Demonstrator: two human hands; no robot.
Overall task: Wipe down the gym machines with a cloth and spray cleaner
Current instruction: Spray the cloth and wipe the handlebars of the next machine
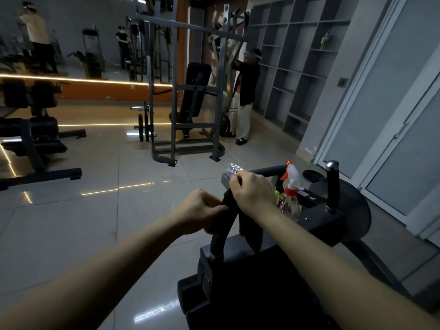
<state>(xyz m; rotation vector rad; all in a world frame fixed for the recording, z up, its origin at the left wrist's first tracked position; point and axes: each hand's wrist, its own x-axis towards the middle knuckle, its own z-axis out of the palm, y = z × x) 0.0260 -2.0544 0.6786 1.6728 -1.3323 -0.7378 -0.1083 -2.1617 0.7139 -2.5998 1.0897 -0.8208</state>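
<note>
Left hand pinches the edge of the dark cloth; right hand curls over its top, above the curved handle. Spray bottle stands just right of them, and open floor spreads left.

black cloth, clear spray bottle with orange-white trigger, dark grey machine

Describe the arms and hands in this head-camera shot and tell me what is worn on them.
The left forearm and right forearm are bare to the frame's edge, no sleeves in view. The left hand and right hand wear no gloves; no watch, bracelet or ring shows. Dim light could hide small marks.
</note>
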